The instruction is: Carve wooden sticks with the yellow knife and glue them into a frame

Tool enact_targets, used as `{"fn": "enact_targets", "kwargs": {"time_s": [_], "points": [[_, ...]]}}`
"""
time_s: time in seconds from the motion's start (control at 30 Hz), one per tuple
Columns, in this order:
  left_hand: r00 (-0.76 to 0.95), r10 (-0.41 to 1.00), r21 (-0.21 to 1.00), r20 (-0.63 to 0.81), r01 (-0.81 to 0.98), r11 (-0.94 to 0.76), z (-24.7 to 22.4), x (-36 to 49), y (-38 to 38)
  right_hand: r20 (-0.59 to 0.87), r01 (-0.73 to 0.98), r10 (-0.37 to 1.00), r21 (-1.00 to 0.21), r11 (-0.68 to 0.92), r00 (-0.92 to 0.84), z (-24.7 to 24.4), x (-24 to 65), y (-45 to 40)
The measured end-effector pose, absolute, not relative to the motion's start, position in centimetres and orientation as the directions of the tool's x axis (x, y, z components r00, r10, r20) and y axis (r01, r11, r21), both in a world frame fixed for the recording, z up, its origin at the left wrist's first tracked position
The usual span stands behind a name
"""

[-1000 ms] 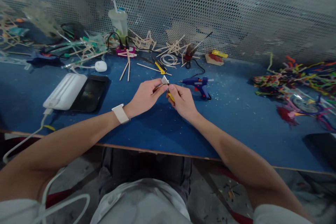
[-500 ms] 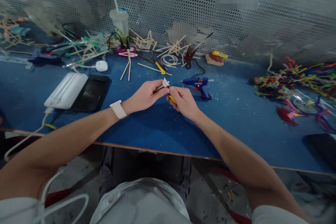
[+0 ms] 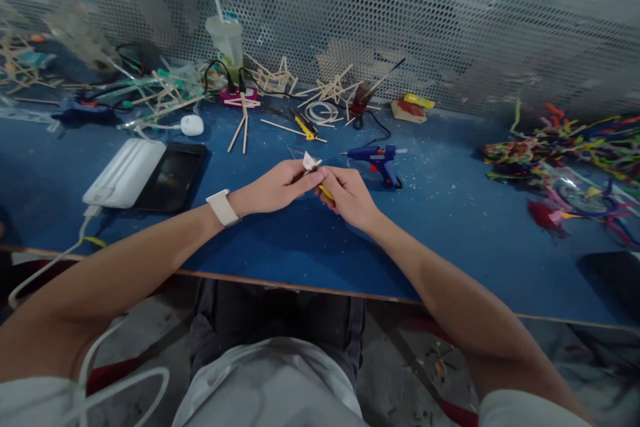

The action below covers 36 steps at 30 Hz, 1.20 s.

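Note:
My right hand point(image 3: 350, 199) is closed around the yellow handle of a craft knife point(image 3: 327, 192). Its pale, wide blade point(image 3: 309, 161) points up and left, by the fingertips of my left hand point(image 3: 275, 187). The left fingers pinch a thin wooden stick point(image 3: 318, 163), of which only a short end shows. Both hands meet above the blue table, thumbs almost touching. Just right of them lies a blue glue gun point(image 3: 375, 157) with its nozzle toward the left.
Behind the hands lie a yellow cutter point(image 3: 305, 125), a coil of white tubing point(image 3: 321, 113) and loose wooden sticks point(image 3: 243, 123). A power bank point(image 3: 125, 173) and a phone point(image 3: 171, 177) are at left. Colourful pipe cleaners point(image 3: 565, 147) heap at right; a drink cup point(image 3: 225, 40) stands behind.
The knife blade has shifted slightly left and tilted over the left fingertips. My hands have drawn closer together; the things on the table stay put.

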<state>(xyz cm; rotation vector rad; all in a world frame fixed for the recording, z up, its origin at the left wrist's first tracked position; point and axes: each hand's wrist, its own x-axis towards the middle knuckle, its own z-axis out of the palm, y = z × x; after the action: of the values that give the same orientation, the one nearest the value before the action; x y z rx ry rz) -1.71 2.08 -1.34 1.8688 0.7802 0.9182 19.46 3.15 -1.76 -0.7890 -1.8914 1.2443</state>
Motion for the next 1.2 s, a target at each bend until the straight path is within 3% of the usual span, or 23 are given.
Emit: {"fn": "enact_targets", "kwargs": {"time_s": [0.2, 0.43, 0.63, 1.1, 1.2], "points": [[0.534, 0.801, 0.913, 0.270, 0.124, -0.390, -1.2, -1.7, 2.0, 0.230, 0.136, 0.809, -0.925, 0.355, -0.541, -1.6, 19.5, 3.1], [0.576, 0.740, 0.862, 0.347, 0.115, -0.494, -1.3, -2.1, 2.5, 0.216, 0.092, 0.818, -0.946, 0.311, -0.534, -1.6, 19.3, 2.8], [0.538, 0.743, 0.760, 0.397, 0.262, -0.595, -1.9, -2.3, 2.9, 0.244, 0.105, 0.830, -0.935, 0.339, -0.501, -1.5, 19.3, 2.7], [0.437, 0.836, 0.718, 0.333, 0.456, -0.525, -2.1, -2.0, 3.0, 0.263, 0.215, 0.885, -0.907, 0.363, -0.384, -2.2, 19.2, 2.7], [0.403, 0.844, 0.759, 0.354, 0.404, -0.511, -2.2, -1.6, 2.8, 0.281, 0.224, 0.887, -0.899, 0.377, -0.365, -2.2, 19.0, 2.7]]}}
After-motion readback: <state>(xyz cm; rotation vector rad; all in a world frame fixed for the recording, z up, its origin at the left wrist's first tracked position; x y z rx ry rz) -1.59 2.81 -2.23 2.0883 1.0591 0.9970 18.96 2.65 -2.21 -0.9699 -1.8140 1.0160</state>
